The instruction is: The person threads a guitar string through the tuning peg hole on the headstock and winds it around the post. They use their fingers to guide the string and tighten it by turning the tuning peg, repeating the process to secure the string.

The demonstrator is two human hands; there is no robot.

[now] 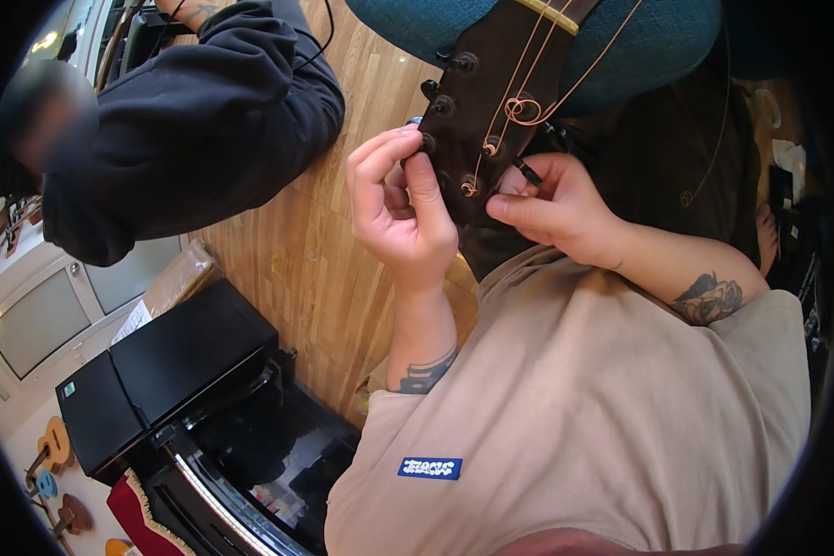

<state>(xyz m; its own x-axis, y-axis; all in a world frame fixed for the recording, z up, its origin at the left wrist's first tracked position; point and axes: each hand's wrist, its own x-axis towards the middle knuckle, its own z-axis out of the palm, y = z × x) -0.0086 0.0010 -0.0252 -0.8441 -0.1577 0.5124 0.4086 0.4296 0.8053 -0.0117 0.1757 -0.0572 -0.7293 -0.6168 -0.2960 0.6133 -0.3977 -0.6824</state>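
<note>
A dark brown guitar headstock (477,102) points down toward me, with black tuning pegs along both edges. Copper-coloured strings (525,111) run from the pale nut (551,14) to posts on its right side, one of them looped in loose coils. At the lower left edge my left hand (403,208) is closed, thumb and forefinger pinching a tuning peg mostly hidden by the fingers. Across from it, my right hand (565,208) is closed at the lower right edge, thumb in front, its grip on a peg partly hidden. A black tuning peg (526,172) sticks out over its forefinger.
Another person in dark clothing (204,120) bends over at the upper left. A black glossy cabinet (167,361) stands at the lower left, beside a wrapped package (181,278). Blue cushioned seating (644,56) lies behind the headstock. A loose string (721,130) hangs at right.
</note>
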